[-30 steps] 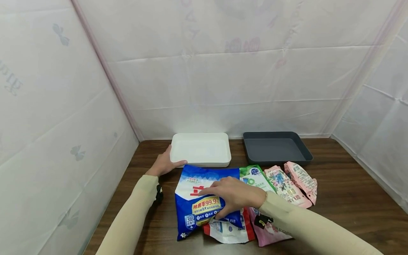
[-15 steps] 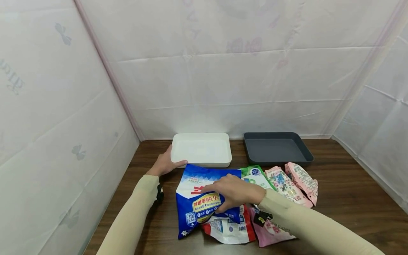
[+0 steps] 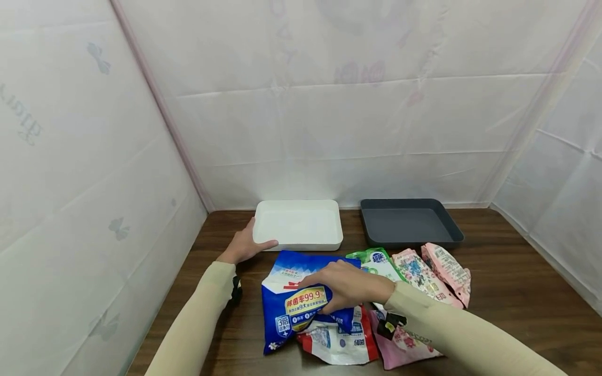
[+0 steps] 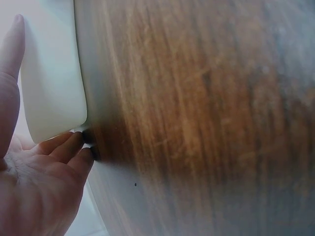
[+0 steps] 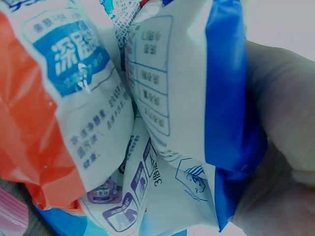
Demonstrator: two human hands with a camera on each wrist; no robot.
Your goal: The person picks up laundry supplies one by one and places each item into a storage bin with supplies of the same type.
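At the near left corner of a white tray [image 3: 305,247] lies my left hand [image 3: 243,244]. In the left wrist view its fingers [image 4: 64,150] are nearly straight at the tray's end, with the thumb along another side. My right hand [image 3: 345,286] grips a blue-and-white detergent bag [image 3: 293,303], thumb and fingers pinching its folded front. The right wrist view shows the bag's blue edge [image 5: 226,83] against that hand and its white back printed with text. A red-and-white packet [image 3: 343,350] lies partly beneath the bag.
A dark grey tray [image 3: 409,244] stands at the back right. To the right of the blue bag lie a green-and-white packet [image 3: 381,267], a pink floral packet [image 3: 423,277], another pink packet [image 3: 447,269] and a pink bag [image 3: 400,350]. White sheets enclose the brown table [image 3: 508,271].
The blue bag creases more under my right hand and its top edge sinks toward me, uncovering more of the red-and-white and green packets. My left hand stays at the tray.
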